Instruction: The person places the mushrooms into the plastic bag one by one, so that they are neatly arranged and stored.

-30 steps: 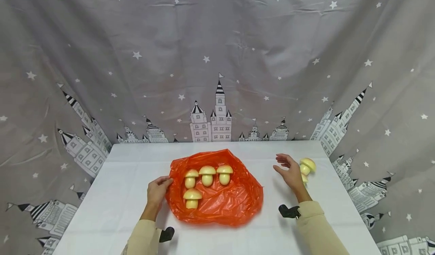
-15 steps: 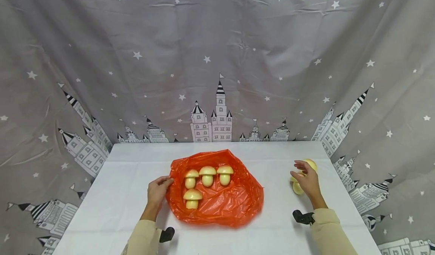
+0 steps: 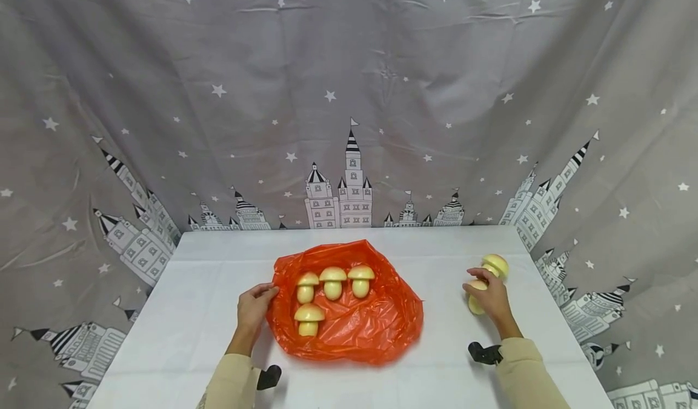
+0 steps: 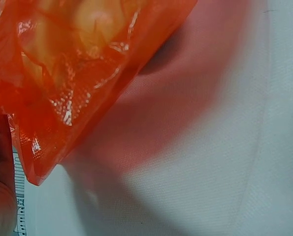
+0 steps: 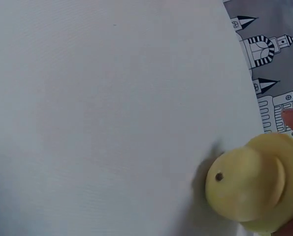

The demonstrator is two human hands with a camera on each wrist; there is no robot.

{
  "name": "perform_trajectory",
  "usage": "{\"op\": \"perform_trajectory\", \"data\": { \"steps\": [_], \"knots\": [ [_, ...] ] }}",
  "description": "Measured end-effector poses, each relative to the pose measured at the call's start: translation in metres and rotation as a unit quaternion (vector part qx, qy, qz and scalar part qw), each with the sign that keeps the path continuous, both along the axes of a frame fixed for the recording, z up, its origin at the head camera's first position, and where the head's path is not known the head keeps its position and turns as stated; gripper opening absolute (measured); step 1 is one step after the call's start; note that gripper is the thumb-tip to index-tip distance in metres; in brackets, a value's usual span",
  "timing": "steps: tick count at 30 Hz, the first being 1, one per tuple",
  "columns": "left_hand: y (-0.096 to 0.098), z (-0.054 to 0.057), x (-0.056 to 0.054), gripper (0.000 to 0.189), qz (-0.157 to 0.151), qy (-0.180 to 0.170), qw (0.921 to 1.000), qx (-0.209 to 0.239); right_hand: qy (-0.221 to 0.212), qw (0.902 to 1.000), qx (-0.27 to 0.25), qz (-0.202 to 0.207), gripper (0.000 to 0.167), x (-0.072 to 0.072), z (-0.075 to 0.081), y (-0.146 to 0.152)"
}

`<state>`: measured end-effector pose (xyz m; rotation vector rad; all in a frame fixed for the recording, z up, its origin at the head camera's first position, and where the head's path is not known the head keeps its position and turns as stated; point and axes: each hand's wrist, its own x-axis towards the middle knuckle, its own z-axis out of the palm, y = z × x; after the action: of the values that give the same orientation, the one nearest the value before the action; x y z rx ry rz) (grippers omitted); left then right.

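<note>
On the white table an orange-red plastic bag (image 3: 376,330) lies spread open with several toy mushrooms inside, pale yellow with rounded caps; one mushroom (image 3: 309,313) is at its near left. My left hand (image 3: 252,309) pinches the bag's left edge, and the left wrist view shows its fingers (image 4: 2,162) against the crumpled film. Off to the right, my right hand (image 3: 495,295) has its thumb and fingers curled round the cap of a yellow toy mushroom (image 3: 475,305). In the right wrist view that mushroom (image 5: 240,184) has its dark-dotted stem end facing the camera.
Another toy mushroom (image 3: 496,264) lies just behind the right hand, very close to the gripped one. The white tabletop (image 3: 218,263) ends at a grey curtain (image 3: 414,94) printed with castles and stars, which hangs behind and on both sides.
My right hand has moved right from beside the bag, then come down with its fingers round the nearer loose mushroom. The left hand and the bag stay put.
</note>
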<state>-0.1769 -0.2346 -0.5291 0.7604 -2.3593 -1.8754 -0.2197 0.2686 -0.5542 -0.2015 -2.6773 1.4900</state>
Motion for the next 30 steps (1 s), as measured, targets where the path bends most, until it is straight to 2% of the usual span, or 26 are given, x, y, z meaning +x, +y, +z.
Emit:
{"op": "perform_trajectory", "data": {
  "steps": [12,18,24,30],
  "knots": [
    [-0.002,-0.004,-0.001,0.030,0.005,0.004,1.0000,-0.001,-0.050,0.9986,0.015,0.008,0.038,0.009,-0.016,0.001],
    [-0.001,-0.005,-0.002,0.029,0.008,0.009,0.9999,-0.005,-0.045,0.9986,0.023,0.018,0.040,0.011,-0.020,0.002],
    [-0.001,-0.005,-0.001,0.029,0.007,0.006,0.9999,-0.006,-0.043,0.9983,0.002,0.038,0.044,0.012,-0.025,0.005],
    [0.000,-0.005,-0.002,0.029,0.005,0.000,1.0000,-0.003,-0.042,0.9987,-0.007,0.029,0.048,0.011,-0.027,0.005]
  ]
}}
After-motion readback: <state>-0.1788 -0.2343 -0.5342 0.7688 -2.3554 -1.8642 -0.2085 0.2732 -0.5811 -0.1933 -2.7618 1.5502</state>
